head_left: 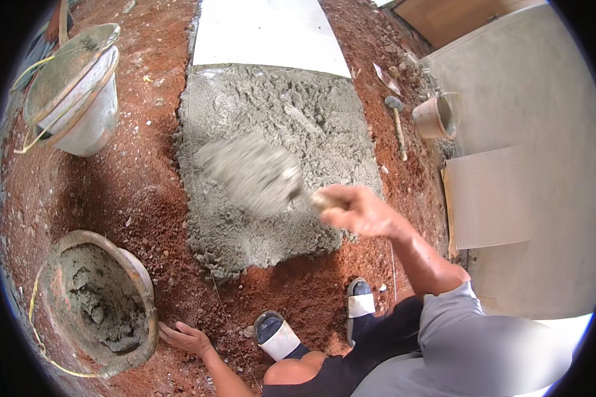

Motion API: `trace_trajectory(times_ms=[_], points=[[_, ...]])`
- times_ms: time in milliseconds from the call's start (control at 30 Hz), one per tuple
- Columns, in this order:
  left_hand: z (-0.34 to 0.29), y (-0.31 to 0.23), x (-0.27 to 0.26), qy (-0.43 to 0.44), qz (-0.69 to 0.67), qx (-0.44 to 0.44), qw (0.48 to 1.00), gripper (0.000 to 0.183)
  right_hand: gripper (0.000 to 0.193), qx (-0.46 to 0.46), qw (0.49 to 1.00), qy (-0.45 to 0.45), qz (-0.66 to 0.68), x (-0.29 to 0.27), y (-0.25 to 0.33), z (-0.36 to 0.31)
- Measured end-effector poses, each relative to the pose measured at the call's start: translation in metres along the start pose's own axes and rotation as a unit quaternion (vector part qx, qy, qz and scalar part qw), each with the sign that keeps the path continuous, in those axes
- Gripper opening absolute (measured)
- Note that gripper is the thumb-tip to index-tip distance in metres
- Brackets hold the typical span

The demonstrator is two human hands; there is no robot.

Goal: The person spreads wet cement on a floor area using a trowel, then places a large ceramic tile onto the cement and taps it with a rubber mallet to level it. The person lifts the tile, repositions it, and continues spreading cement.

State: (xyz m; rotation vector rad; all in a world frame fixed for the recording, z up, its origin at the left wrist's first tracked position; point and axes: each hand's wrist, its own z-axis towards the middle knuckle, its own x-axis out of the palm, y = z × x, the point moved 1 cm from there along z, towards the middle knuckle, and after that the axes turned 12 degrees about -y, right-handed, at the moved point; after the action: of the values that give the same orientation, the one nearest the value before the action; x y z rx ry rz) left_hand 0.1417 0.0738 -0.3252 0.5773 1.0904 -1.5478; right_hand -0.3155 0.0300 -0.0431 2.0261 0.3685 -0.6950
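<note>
My right hand (361,210) is closed around the handle of a trowel. The trowel's blade (258,173) is coated in grey mortar, smeared by motion, and lies over a wide bed of wet, lumpy mortar (341,122). Whether the blade touches the bed I cannot tell. At the lower left, my left hand (191,339) has its fingers stretched out against the rim side of a tilted bucket (151,301). Inside that bucket sits more grey mortar (106,308). A smooth white tile (265,33) borders the far edge of the bed.
Stacked mortar-stained buckets (96,126) stand at the upper left on red soil (146,178). To the right are a mallet (398,129), a small bucket (427,120) and a grid-patterned tile (490,198) on a grey floor (536,86). My slippered feet (278,334) are near the bed.
</note>
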Motion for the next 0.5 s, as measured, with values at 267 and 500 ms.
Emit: trace_trajectory(times_ms=[267,500], points=[[0.150,-0.103,0.082,-0.032,-0.162,0.128,0.978,0.053,0.040,0.002,0.836,-0.415,-0.359,-0.035,-0.118,0.099],[0.187,-0.103,0.172,0.032,0.158,-0.027,0.987,0.062,0.028,0.255,0.865,-0.355,0.247,-0.013,-0.141,0.085]])
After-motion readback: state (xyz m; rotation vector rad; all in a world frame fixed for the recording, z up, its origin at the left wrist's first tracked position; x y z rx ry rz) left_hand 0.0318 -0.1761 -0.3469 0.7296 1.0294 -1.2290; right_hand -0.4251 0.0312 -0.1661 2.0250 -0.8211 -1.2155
